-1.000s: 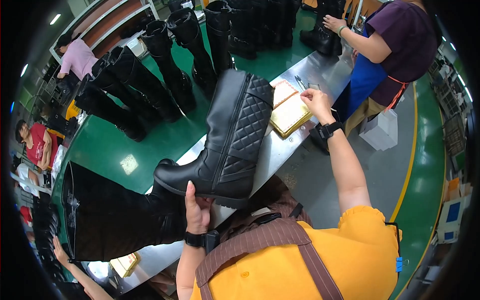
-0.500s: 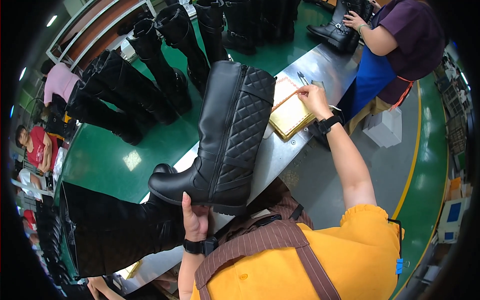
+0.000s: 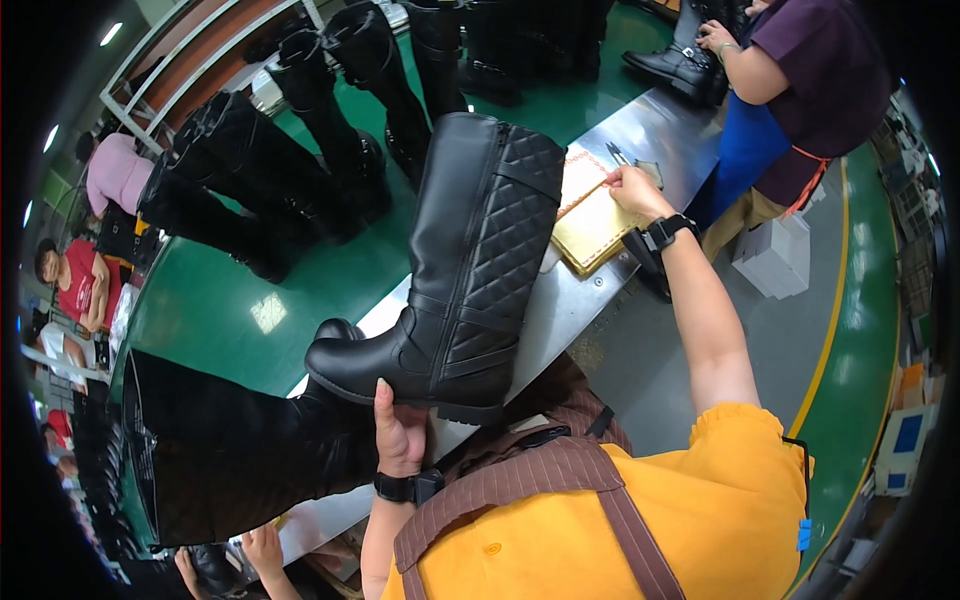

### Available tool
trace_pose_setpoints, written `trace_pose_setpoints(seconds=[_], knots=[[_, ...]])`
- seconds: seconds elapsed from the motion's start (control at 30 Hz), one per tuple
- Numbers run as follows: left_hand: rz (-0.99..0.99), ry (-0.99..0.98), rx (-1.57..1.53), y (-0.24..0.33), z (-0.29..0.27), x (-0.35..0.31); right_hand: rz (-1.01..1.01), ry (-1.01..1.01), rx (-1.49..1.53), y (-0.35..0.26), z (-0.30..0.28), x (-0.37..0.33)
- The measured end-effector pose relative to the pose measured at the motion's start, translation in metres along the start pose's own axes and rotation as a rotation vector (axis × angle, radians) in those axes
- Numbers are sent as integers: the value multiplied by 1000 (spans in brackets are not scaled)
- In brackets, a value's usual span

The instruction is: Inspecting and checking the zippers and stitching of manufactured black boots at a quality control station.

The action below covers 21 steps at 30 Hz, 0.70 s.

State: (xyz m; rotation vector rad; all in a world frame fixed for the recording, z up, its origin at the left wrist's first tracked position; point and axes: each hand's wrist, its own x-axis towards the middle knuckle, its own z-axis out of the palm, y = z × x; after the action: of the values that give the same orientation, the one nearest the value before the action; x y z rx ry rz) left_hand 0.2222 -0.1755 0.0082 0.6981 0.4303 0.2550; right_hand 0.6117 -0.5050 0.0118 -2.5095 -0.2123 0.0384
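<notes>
A tall black boot (image 3: pixel 470 270) with a quilted shaft and a side zipper stands upright, slightly tilted, in front of me. My left hand (image 3: pixel 402 440) supports it from below, the thumb against the edge of the sole and the other fingers hidden beneath. To its right, on the metal bench edge, lies a stack of yellow-gold sheets (image 3: pixel 590 240) with orange markings on its upper part. My right hand (image 3: pixel 640 195) pinches the edge of a sheet on this stack; its fingertips are pressed together. Just beyond the stack lies a pen-like tool (image 3: pixel 617 154).
Another black boot (image 3: pixel 240 450) lies on its side at the left. Several tall black boots (image 3: pixel 260 160) stand on the green table (image 3: pixel 215 300). Across the bench at upper right, a co-worker in a purple top (image 3: pixel 820 70) handles black buckled boots (image 3: pixel 680 60). Another person's hands (image 3: pixel 262 550) show at lower left.
The orange edge at my right fingertips showed as a longer strip before; more of the gold surface shows now. My left hand still supports the boot. Another person's hand has come into view at lower left.
</notes>
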Motion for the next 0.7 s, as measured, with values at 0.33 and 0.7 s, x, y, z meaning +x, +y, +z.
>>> trace_pose_setpoints(seconds=[0.33,0.7], knots=[[-2,-34,-31,-3,-6,0,93,146,-95,-11,3,-1],[-8,-73,-55,-5,-11,5,-725,614,167,-162,-54,-99]])
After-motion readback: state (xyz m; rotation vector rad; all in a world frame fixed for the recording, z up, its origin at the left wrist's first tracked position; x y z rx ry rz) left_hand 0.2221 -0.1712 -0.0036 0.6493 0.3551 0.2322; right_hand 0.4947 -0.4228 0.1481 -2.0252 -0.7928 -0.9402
